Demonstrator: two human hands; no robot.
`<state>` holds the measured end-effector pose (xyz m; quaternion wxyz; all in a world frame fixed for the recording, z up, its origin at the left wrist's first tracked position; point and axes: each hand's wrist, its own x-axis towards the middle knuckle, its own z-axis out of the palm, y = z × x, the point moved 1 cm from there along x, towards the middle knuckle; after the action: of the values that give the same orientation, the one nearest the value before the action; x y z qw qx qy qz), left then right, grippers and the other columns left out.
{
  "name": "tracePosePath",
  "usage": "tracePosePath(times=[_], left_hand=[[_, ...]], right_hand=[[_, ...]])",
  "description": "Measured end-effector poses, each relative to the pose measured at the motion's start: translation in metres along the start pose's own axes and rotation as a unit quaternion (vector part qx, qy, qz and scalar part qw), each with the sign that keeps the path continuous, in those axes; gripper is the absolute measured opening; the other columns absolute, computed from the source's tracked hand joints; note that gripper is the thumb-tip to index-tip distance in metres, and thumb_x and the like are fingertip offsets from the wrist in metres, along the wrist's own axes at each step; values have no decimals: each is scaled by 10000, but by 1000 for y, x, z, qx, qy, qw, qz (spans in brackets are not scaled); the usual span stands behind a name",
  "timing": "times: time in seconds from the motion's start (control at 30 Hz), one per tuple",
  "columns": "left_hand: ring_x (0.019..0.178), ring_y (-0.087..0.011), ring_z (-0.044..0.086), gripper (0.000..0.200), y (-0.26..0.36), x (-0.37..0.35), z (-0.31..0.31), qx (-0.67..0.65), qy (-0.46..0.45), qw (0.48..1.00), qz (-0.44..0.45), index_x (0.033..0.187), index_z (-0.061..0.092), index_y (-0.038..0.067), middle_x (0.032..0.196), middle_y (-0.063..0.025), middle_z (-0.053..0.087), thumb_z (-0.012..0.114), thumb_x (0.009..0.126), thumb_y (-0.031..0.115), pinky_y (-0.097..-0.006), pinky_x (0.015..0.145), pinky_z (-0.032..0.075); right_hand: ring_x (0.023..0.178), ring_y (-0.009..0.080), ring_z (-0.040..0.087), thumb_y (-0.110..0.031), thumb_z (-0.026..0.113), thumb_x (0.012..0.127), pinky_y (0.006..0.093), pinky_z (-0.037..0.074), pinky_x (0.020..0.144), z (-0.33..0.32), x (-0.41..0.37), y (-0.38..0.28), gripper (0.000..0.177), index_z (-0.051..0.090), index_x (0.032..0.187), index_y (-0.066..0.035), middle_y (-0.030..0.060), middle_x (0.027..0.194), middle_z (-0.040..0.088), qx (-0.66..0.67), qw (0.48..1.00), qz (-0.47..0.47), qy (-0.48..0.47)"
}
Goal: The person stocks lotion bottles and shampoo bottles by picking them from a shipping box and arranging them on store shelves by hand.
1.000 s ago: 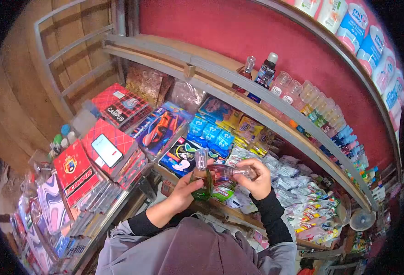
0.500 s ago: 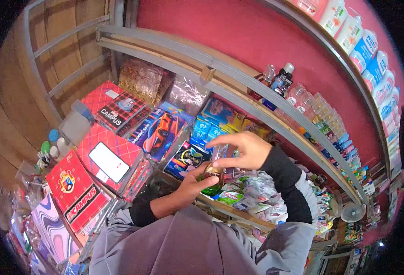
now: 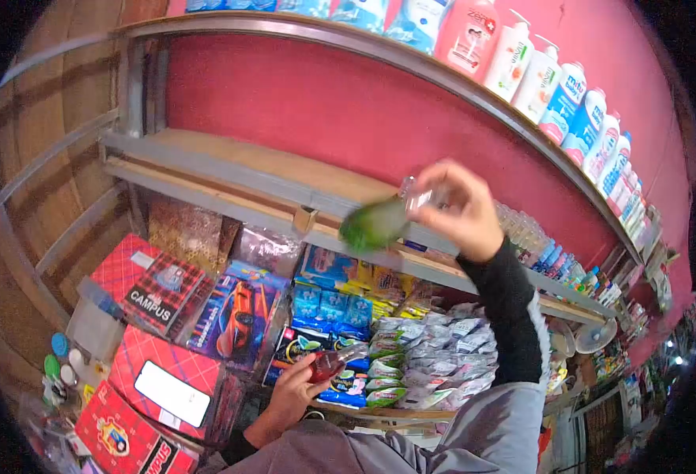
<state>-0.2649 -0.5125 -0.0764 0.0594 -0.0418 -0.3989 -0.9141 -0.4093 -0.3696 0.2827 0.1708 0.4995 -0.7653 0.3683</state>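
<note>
My right hand is raised before the middle shelf, its fingers closed on the clear cap of a small green bottle. The bottle tilts to the left and is blurred by motion. Lower down, my left hand grips a small bottle of dark red liquid with a clear cap pointing right. Behind that red bottle lie dark and blue printed packs. Sachets in rows are to its right.
The middle shelf has a metal front rail, with several small bottles farther right. Lotion bottles line the upper shelf. At left are red notebooks, a lit phone and a car-print pack.
My right hand has lifted the green bottle up from my left hand toward the middle shelf. My left hand now holds the red bottle. The view has tilted upward.
</note>
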Motion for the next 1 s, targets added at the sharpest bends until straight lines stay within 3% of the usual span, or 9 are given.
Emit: tracePosePath(times=[0.07,0.17,0.2,0.23,0.3,0.4,0.5,0.63,1.0], left_hand=[[1150,-304,511,633,5,4,0,-171,35,982,-70,1379,300,85,1317,-170,413,621,836,132,-428,903,505],[1139,-289,523,735,17,6,2,-192,-15,981,-33,1444,145,145,1288,-146,450,573,855,51,-418,867,527],[1147,-286,513,813,18,6,1,-199,-8,979,-45,1455,130,197,1314,-142,423,632,826,81,-405,850,535],[1154,-285,506,821,19,5,0,-197,-10,979,-49,1455,128,199,1322,-138,414,641,823,93,-403,851,533],[1167,-284,494,839,19,3,-1,-196,-12,979,-55,1456,124,205,1339,-131,396,659,816,116,-399,853,530],[1182,-275,481,798,18,-1,-8,-191,-3,979,-69,1447,189,182,1353,-103,388,670,811,142,-398,880,512],[1185,-271,480,764,21,-4,-10,-192,8,979,-68,1437,230,170,1354,-91,392,669,813,144,-400,905,494],[1197,-272,474,749,22,-3,-10,-197,12,979,-55,1434,241,175,1351,-80,401,664,816,147,-403,926,473],[1213,-288,465,744,12,-4,-7,-171,16,984,-39,1433,245,196,1357,-76,419,658,816,150,-413,957,436]], right_hand=[[771,114,619,-145,706,715,274,480,714,-15,33,14,207,597,867,-59,35,810,645,-46,997,-41,53],[725,170,656,-145,691,690,294,501,675,-15,72,57,220,590,865,-59,83,754,646,-142,986,-75,44],[717,223,665,-159,691,681,304,512,660,-10,81,71,226,597,866,-69,94,749,650,-172,983,-62,27],[760,224,661,-202,702,661,345,488,685,-4,85,80,245,611,854,-84,78,774,658,-190,982,-14,-1],[764,145,647,-175,714,655,292,480,738,10,92,96,238,599,831,-62,49,757,652,-262,962,40,-65],[762,154,653,-226,723,637,299,461,739,25,94,124,243,610,810,-99,21,747,662,-300,940,55,-154],[801,162,632,-259,736,585,385,317,791,30,93,142,246,635,790,-165,-17,789,664,-235,939,112,-223],[783,148,623,-250,738,580,378,303,779,32,94,155,231,633,767,-168,-35,761,653,-227,932,103,-261],[800,158,633,-254,760,586,368,301,801,28,90,142,248,623,767,-154,-32,772,662,-272,923,89,-258]])
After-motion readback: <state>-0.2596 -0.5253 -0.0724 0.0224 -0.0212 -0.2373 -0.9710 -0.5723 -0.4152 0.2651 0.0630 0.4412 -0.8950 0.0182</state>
